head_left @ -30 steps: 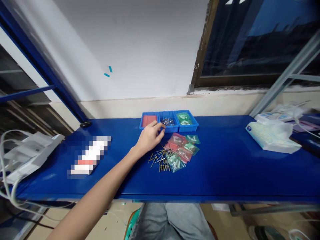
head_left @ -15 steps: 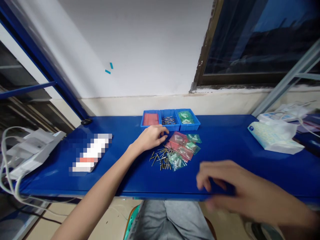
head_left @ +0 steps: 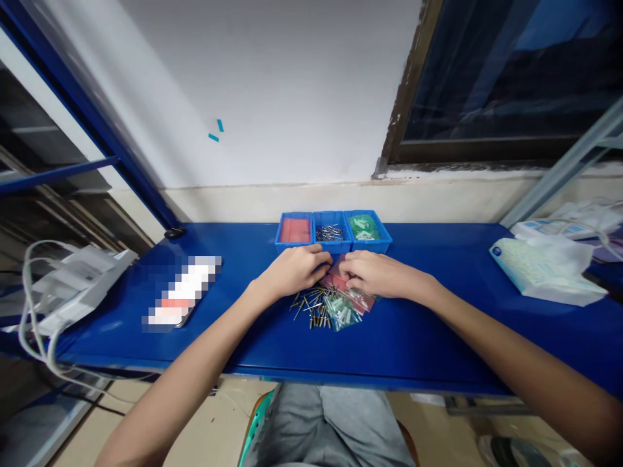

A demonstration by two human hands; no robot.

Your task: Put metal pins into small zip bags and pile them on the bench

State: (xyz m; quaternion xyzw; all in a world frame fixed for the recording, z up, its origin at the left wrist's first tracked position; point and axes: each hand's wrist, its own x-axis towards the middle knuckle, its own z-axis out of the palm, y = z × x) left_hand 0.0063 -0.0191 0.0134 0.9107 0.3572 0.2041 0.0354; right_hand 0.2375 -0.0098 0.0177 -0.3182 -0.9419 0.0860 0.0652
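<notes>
My left hand (head_left: 300,268), fingers curled inward, rests at the left edge of a red plastic bag (head_left: 336,279). What lies between its fingertips is hidden. Opposite it, my right hand (head_left: 374,272) has its fingers closed on the same bag's upper right part. Just below are green-tinted clear bags (head_left: 344,312) with small white pieces inside, beside a loose heap of thin metal pins (head_left: 314,310) with brass-coloured parts. Part of the bag pile is covered by my right hand.
Behind my hands stand three joined blue bins (head_left: 335,248), holding red bags, metal pins and green bags. A blurred-out flat device (head_left: 187,292) and a white power strip with cables (head_left: 85,288) lie left. A tissue pack (head_left: 540,275) sits right, below a window.
My right hand has come in from the lower right to the red bag and closed on it. My left hand stays near the bag's left edge. The view has shifted slightly.
</notes>
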